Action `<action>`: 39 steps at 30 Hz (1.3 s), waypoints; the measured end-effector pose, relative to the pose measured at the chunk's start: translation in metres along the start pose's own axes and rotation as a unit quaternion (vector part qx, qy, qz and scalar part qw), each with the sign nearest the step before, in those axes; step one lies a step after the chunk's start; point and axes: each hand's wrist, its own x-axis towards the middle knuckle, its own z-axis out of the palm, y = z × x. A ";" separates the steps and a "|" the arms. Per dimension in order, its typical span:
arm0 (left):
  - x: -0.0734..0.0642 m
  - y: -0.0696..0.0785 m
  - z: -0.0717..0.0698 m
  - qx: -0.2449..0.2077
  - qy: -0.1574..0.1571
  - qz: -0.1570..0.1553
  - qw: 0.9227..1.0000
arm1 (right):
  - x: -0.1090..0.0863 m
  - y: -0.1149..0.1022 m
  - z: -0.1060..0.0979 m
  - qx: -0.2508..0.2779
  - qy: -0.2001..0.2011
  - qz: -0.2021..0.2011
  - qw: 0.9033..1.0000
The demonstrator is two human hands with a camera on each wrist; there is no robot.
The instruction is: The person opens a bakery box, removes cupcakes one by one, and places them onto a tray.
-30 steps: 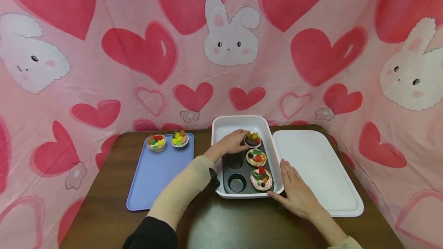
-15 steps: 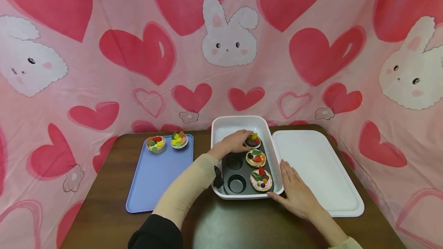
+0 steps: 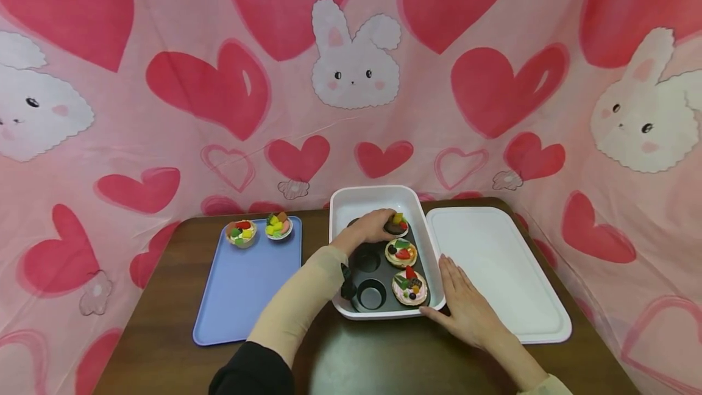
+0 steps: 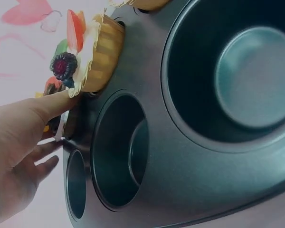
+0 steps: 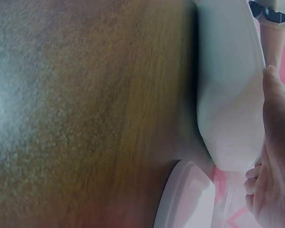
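My left hand (image 3: 368, 228) reaches into a deep white tray (image 3: 356, 199) and holds a chocolate fruit tart (image 3: 396, 228) at the far right cup of a dark muffin tin (image 3: 386, 271). In the left wrist view, the tart (image 4: 59, 124) shows between thumb and fingers, partly hidden by the thumb. Nearer in the same column sit a cream tart (image 3: 401, 253) and a pink-cream tart (image 3: 409, 287). The tin's left column shows bare cups. My right hand (image 3: 466, 306) rests its straight fingers along the white tray's right side, with the thumb at the front corner.
On the left, a blue tray (image 3: 244, 291) carries two tarts, one with a brown rim (image 3: 241, 234) and one in a white cup (image 3: 278, 227), at its far end. A flat white tray (image 3: 496, 267) lies at right. Pink cloth (image 3: 351, 127) hangs behind the brown table (image 3: 362, 358).
My left hand has shifted slightly right over the chocolate tart, and the forearm has followed. My right hand keeps its place at the tray's side. The head view has turned a little.
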 end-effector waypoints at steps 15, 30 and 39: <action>0.005 -0.002 0.001 -0.037 0.027 -0.013 0.999 | 0.003 0.001 -0.001 -0.001 -0.006 -0.001 1.000; 0.003 -0.008 0.007 -0.085 0.065 -0.001 0.994 | 0.001 0.001 0.001 0.005 -0.001 -0.007 1.000; 0.000 -0.009 0.005 -0.131 0.072 0.001 0.989 | -0.001 0.002 0.001 0.007 -0.004 -0.005 1.000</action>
